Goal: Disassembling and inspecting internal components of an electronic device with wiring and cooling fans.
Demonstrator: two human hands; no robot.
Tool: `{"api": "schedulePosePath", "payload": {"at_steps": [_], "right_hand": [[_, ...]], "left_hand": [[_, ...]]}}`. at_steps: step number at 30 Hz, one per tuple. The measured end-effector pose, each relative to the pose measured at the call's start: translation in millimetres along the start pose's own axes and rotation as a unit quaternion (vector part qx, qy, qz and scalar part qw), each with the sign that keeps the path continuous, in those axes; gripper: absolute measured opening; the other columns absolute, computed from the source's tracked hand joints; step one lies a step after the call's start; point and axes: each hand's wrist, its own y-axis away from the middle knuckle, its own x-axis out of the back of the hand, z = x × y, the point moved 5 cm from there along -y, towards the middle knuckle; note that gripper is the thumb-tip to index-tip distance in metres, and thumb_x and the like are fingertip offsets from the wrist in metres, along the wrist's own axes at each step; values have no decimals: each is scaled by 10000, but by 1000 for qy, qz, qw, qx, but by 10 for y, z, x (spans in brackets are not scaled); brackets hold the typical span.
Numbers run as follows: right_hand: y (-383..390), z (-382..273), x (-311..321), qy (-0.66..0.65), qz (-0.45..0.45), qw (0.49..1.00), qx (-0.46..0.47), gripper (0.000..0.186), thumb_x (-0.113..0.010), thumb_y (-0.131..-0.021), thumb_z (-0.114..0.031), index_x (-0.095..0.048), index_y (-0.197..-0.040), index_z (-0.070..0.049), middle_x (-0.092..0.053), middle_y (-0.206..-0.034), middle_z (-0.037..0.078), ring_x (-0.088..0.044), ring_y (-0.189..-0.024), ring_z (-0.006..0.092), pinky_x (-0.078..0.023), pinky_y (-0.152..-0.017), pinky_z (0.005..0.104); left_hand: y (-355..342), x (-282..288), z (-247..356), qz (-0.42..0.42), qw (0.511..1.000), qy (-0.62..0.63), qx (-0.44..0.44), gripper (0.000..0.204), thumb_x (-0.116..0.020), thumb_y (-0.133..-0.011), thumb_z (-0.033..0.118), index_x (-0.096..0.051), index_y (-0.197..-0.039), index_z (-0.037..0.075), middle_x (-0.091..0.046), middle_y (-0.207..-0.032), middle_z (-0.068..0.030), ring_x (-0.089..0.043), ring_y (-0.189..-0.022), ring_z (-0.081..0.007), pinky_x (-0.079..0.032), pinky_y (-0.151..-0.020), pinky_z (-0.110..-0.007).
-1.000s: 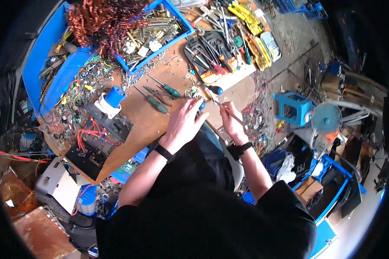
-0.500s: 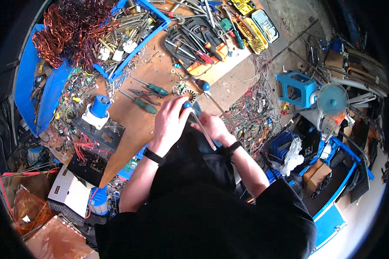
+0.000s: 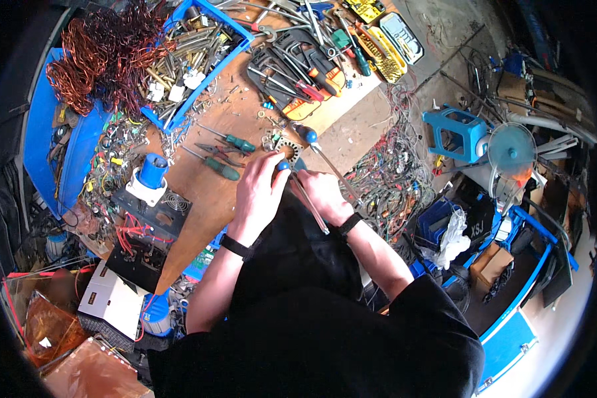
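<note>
Both my hands work close together in front of my black-clothed lap, at the bench's near edge. My left hand (image 3: 256, 196) is closed round a blue-handled screwdriver (image 3: 310, 204), whose metal shaft slants down and right toward my right wrist. My right hand (image 3: 326, 194) is closed beside it; what its fingers grip is hidden. A notched metal ring (image 3: 288, 151) lies just beyond my left fingertips. A flat bluish piece shows between the hands, partly covered. Past my right hand lies a second long tool (image 3: 310, 135) with a blue and dark handle and a metal shaft.
Green-handled screwdrivers (image 3: 223, 168) and pliers (image 3: 217, 152) lie left on the wooden bench (image 3: 205, 192). Beyond are a hex-key set (image 3: 295, 69) and a blue bin (image 3: 245, 43) of metal parts. Tangled wires (image 3: 385, 172) spread at right, near a turquoise frame (image 3: 454, 134).
My right hand has drawn in and its fingers have curled more closely beside my left hand. The left hand keeps its grip on the screwdriver, and the whole view has shifted slightly.
</note>
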Motion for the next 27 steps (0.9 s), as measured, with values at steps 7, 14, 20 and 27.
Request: {"api": "schedulePosePath", "payload": {"at_steps": [7,14,20,27], "right_hand": [[-73,106,90,34,49,998,36,268,-692,-930,-309,-644,-874,-52,-704,-797,172,-726,-778,393,-582,-683,506],[-46,150,-23,37,49,997,53,265,-675,-968,-281,-631,-935,-23,-683,-802,191,-706,-759,403,-570,-698,494],[-33,8,-57,62,6,994,87,263,-684,-962,-306,-631,-921,-52,-684,-763,146,-708,-723,369,-577,-678,475],[53,34,-66,-57,-3,998,23,212,-674,-951,-244,-643,-914,-39,-694,-856,197,-712,-811,414,-578,-721,514]], "left_hand": [[-20,-13,-18,17,1000,8,14,343,-724,-975,140,-646,-1295,42,-686,-1276,-191,-668,-1173,-383,-546,-1000,-451],[70,-70,-172,33,997,55,42,364,-756,-968,148,-626,-1283,21,-710,-1228,-174,-700,-1117,-321,-556,-957,-419],[62,-72,-157,32,996,64,43,348,-763,-964,156,-632,-1260,29,-727,-1214,-178,-702,-1101,-338,-553,-952,-429],[100,-99,-186,40,997,64,32,354,-761,-961,164,-641,-1261,18,-722,-1191,-199,-687,-1123,-380,-542,-973,-451]]}}
